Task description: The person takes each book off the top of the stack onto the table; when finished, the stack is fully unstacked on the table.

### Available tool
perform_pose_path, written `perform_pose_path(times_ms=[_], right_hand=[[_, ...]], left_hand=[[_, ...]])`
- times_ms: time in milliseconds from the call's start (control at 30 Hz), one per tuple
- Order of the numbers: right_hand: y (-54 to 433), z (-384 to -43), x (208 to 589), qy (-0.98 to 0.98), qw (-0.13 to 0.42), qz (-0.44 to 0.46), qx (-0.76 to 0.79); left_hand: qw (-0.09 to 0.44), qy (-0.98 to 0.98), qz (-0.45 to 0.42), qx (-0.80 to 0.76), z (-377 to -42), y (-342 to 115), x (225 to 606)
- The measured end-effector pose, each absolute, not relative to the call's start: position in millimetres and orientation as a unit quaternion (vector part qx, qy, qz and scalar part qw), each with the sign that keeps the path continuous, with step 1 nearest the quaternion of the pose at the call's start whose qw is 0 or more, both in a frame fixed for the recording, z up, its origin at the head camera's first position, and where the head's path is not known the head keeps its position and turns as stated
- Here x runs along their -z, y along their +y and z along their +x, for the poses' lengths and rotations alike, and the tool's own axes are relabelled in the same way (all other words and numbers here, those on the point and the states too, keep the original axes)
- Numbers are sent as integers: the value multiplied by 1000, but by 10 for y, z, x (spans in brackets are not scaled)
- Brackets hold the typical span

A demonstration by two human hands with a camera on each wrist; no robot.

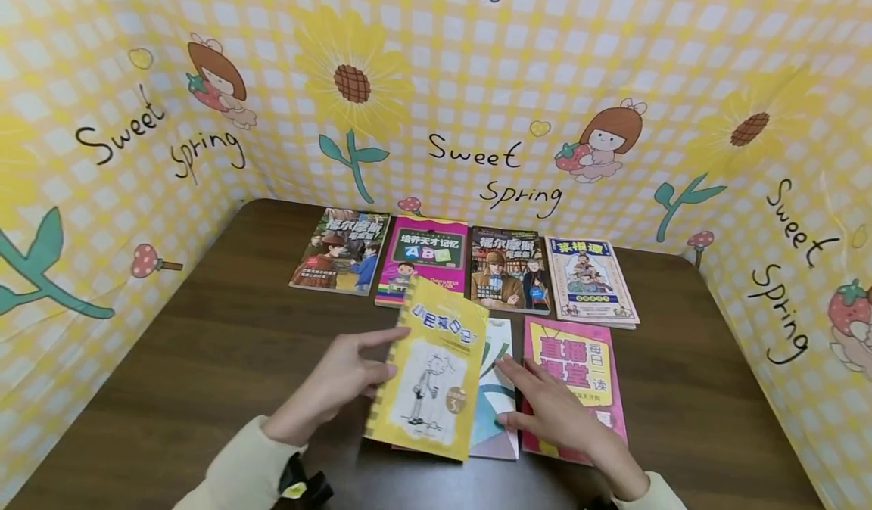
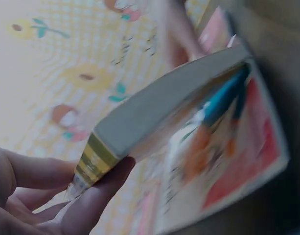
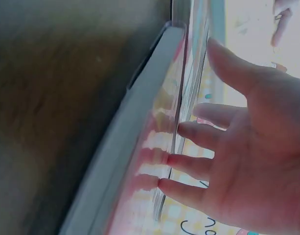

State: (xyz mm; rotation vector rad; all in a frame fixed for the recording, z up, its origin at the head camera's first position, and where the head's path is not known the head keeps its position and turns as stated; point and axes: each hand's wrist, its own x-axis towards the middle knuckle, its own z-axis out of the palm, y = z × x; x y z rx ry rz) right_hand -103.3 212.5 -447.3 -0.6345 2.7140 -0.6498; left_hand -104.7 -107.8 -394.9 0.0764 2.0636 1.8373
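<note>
My left hand (image 1: pixel 334 385) pinches the spine of a yellow paperback comic book (image 1: pixel 425 381) between thumb and fingers. In the left wrist view its striped spine (image 2: pixel 97 157) tilts above another book (image 2: pixel 242 161) with a red, white and blue cover. The yellow book overlaps a white and green book (image 1: pixel 500 412) in the head view. My right hand (image 1: pixel 562 415) has its fingers spread over that book and a pink book (image 1: pixel 606 366). In the right wrist view the fingertips (image 3: pixel 169 160) are right at the glossy pink cover, holding nothing.
Along the back of the dark wooden table (image 1: pixel 225 328) lie a detective comic (image 1: pixel 341 253), a magenta ABC book (image 1: pixel 422 241), a similar detective comic (image 1: pixel 509 268) and a white-bordered book (image 1: pixel 593 279). A yellow checked cloth (image 1: pixel 443 63) encloses the back and sides.
</note>
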Motion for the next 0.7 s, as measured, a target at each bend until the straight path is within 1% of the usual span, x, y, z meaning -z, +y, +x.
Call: perform_pose_path(times_ms=[100,200,300,367,500,700], right_hand=[[2137,-1027,4460,937,135,-239,218],[2133,-1023,4454,937,132,-244,213],[2118,-1017,4453,938,134,-241,209],[2114,-1010,4454,939,136,-238,208],[2111,-997,4455,938,142,-235,209],[2097,-985,4485,939,142,-234,208]], left_hand=[[167,751,28,-638,-1005,-1364,3795],[145,786,11,-601,-995,-1677,3724],[142,811,-13,-567,-1009,-1965,3760],[150,820,-25,-552,-1026,-2110,3835],[162,832,-32,-530,-1047,-2257,4027],[128,898,2,-421,-1083,-2228,4221]])
